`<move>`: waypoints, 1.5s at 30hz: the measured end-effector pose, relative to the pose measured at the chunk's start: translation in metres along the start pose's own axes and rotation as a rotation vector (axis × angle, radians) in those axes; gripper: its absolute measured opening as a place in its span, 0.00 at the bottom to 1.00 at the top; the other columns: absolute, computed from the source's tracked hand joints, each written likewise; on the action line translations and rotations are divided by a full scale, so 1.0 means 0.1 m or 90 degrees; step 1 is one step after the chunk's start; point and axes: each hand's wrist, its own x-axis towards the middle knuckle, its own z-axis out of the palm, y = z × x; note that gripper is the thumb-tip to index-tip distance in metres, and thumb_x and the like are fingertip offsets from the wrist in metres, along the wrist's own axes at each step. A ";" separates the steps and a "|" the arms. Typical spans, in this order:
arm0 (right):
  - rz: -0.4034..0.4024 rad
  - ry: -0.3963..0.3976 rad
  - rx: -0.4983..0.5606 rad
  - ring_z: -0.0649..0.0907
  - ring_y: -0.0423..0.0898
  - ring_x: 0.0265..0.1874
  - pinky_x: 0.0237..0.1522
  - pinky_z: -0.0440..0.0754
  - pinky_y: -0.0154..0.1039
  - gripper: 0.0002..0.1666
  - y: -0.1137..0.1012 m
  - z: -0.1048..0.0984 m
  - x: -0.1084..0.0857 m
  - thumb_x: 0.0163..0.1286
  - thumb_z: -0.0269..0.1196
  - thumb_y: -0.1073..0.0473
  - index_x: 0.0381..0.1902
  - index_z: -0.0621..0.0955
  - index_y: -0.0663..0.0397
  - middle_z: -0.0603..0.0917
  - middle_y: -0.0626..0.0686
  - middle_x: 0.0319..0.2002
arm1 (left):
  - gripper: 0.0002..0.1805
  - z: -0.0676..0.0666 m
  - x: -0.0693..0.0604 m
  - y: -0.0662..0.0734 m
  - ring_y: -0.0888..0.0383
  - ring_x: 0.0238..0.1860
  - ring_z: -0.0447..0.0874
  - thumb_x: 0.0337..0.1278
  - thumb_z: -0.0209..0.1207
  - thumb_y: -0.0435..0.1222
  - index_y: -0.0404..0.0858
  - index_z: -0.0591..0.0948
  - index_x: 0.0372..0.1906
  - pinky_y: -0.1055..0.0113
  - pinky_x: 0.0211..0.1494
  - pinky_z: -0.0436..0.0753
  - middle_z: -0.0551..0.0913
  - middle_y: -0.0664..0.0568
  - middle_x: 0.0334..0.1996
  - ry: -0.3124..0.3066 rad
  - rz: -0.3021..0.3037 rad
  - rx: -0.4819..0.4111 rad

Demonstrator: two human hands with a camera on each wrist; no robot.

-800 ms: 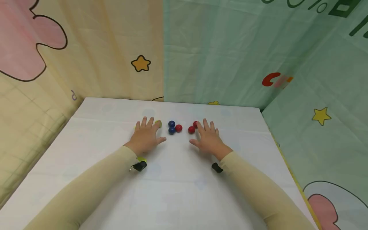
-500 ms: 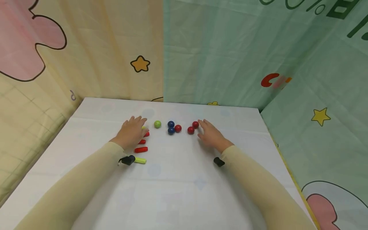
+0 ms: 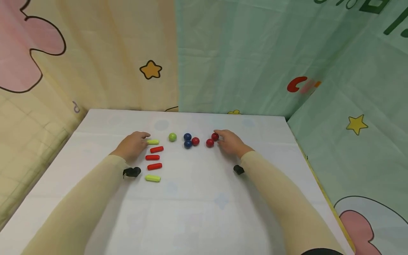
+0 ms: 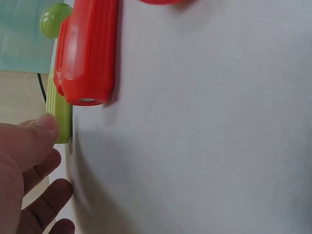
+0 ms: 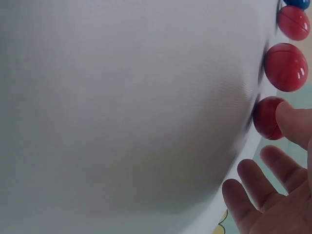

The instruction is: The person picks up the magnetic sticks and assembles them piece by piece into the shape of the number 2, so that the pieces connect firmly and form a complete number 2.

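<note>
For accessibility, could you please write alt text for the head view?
A person's left hand is at a lime stick, right hand at a red ball, on a white table. Nearer lie three red sticks and another lime one; five more balls lie between the hands.

Free tabletop (image 3: pixel 189 177) right of sticks (image 3: pixel 154 166), balls (image 3: pixel 187 144) beyond

Red ball (image 3: pixel 214 137) partly behind right hand (image 3: pixel 230 143)

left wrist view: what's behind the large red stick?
Left of the large red stick show a strip of a second red stick, part of a yellow-green stick and a green ball. The rest of the second red stick is covered; anything wholly behind is unseen.
</note>
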 end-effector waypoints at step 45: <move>0.039 -0.030 0.054 0.79 0.54 0.60 0.67 0.79 0.51 0.27 0.15 0.01 -0.23 0.75 0.67 0.57 0.69 0.78 0.56 0.81 0.58 0.61 | 0.20 0.04 0.03 0.08 0.41 0.62 0.74 0.81 0.50 0.39 0.39 0.75 0.70 0.42 0.68 0.77 0.78 0.41 0.63 0.012 0.016 -0.043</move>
